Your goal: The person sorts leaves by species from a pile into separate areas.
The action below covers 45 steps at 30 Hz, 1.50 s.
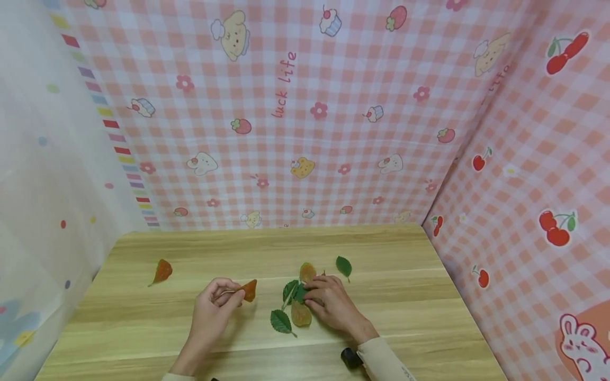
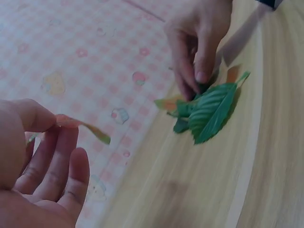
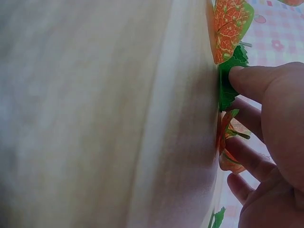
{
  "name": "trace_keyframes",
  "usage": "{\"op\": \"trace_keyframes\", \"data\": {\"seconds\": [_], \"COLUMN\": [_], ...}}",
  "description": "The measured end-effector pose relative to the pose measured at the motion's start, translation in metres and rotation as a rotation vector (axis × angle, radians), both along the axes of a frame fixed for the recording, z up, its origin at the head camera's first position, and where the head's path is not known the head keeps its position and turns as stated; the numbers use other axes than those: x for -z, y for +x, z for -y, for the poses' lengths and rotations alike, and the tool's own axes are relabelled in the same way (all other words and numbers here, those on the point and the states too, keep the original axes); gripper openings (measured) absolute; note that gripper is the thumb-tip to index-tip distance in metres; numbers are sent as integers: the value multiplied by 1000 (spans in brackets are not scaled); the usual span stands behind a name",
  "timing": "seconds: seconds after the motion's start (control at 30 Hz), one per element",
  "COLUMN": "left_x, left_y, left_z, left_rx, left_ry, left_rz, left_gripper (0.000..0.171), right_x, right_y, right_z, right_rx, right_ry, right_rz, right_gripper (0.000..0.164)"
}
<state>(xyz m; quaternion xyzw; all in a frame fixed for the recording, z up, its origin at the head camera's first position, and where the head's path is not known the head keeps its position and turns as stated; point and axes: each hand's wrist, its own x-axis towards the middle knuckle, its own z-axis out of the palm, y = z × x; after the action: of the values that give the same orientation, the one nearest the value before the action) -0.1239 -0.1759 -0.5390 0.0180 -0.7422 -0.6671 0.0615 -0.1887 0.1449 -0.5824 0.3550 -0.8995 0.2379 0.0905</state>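
My left hand (image 1: 216, 307) pinches an orange leaf (image 1: 250, 291) between thumb and fingers, above the table. In the left wrist view the leaf (image 2: 95, 132) is seen edge-on, its tip greenish. My right hand (image 1: 333, 304) is low over a loose cluster of leaves, thumb and index finger on a green leaf (image 3: 228, 80). Orange leaves lie on both sides of it in the right wrist view, one mottled leaf (image 3: 231, 28) above. Toward the front of the cluster are a yellow-orange leaf (image 1: 301, 314) and a toothed green leaf (image 1: 281, 321). The right fingers partly hide the cluster.
A lone orange leaf (image 1: 163, 271) lies at the table's left; a single green leaf (image 1: 343, 266) lies behind the right hand. A black cylindrical object (image 1: 351, 359) is beside the right sleeve. Patterned cloth walls (image 1: 305, 132) border the wooden table (image 1: 391, 275).
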Motion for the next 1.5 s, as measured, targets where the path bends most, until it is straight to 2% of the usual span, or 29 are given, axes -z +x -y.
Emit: {"op": "trace_keyframes", "data": {"seconds": [0.13,0.27,0.53,0.77,1.07,1.27,1.5], "left_x": [0,4,13,27,37,39,40], "left_y": [0,-1,-1,-9,-20,-24,-29], "left_z": [9,20,47,78,116,128,136], "left_rx": [-24,-39,-73,-133,-170,-197,-179], "left_ry": [14,-19,-205,-378,-501,-598,-698], "left_rz": [15,26,83,13,-73,-50,-57], "left_gripper": [27,31,28,14,10,13,15], "right_x": [-1,-1,1,-1,-1,-2,3], "right_y": [-1,-1,0,-1,0,-1,0], "right_z": [0,0,0,0,-2,-1,0], "right_rx": [-1,-1,2,-1,-1,-6,-4], "right_ry": [0,-3,-1,-7,-28,-30,-33], "right_rz": [3,9,33,34,23,18,0], "right_gripper": [8,8,9,9,7,7,6]}}
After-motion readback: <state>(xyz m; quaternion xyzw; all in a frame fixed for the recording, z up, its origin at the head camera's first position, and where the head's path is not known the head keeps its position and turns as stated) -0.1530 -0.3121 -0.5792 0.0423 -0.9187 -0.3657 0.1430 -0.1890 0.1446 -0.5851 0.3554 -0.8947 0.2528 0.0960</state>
